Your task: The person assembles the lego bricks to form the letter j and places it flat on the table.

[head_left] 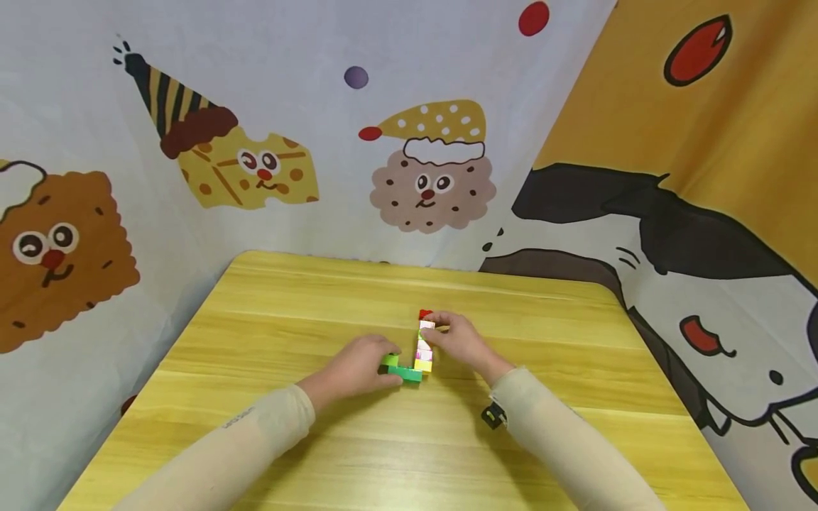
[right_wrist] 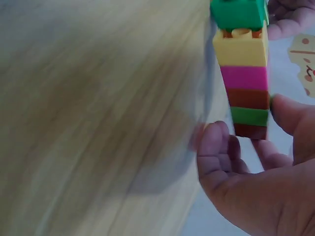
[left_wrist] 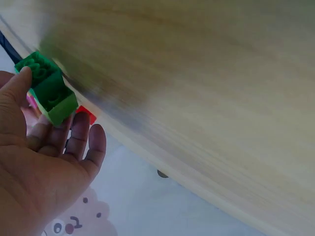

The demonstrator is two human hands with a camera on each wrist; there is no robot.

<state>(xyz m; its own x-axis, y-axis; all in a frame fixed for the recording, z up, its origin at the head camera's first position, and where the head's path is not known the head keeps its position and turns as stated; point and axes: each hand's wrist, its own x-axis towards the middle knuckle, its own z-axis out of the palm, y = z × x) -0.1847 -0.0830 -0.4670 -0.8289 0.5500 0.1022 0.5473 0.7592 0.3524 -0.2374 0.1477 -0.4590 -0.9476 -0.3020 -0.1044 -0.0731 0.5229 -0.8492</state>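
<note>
A stack of toy bricks (head_left: 424, 348) lies on the yellow wooden table (head_left: 319, 298), forming an L with green bricks (head_left: 405, 372) at its near end. My left hand (head_left: 361, 365) holds the green brick (left_wrist: 47, 88), thumb on its studded end and fingers (left_wrist: 74, 135) under it. My right hand (head_left: 456, 341) grips the far end of the stack. The right wrist view shows this stack (right_wrist: 244, 77) as green, yellow, pink, brown, green and red bricks, pinched between thumb and fingers (right_wrist: 216, 142) at the red end.
Cartoon-printed cloth walls (head_left: 422, 170) close in the table at the back and both sides. A small black device (head_left: 493, 415) sits on my right wrist. Bare tabletop surrounds the hands.
</note>
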